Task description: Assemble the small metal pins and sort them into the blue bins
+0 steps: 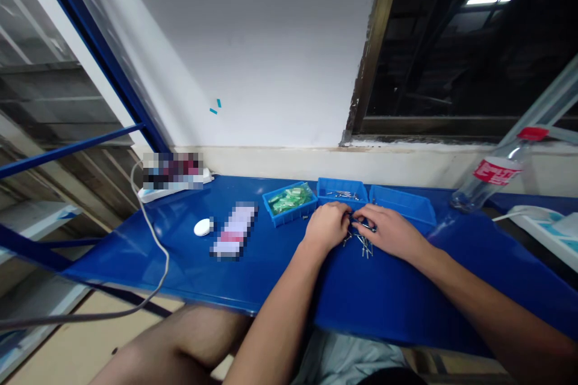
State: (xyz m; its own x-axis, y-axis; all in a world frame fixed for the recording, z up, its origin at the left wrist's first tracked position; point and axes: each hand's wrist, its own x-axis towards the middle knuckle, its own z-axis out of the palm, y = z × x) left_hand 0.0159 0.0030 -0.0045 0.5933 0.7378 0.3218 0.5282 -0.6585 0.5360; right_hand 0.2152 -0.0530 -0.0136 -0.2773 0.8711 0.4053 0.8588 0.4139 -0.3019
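My left hand (329,224) and my right hand (383,230) are close together over the blue table, fingers curled inward and fingertips almost meeting. Whatever is between the fingertips of either hand is too small to make out. Under and in front of the fingers lies a loose pile of thin metal pins (365,246), shaped like rivets, partly covered by my hands. Just behind stands a blue tray (341,184) with more such pins (344,195) in it. To its right is another blue tray (401,204), partly hidden by my right hand.
A third blue tray (295,215) on the left holds green packets (291,198). Further left are a blurred-out flat item (235,231), a white oval object (203,227) and a cable (165,252). A plastic bottle (497,171) with a red cap stands right, near a white power strip (542,225).
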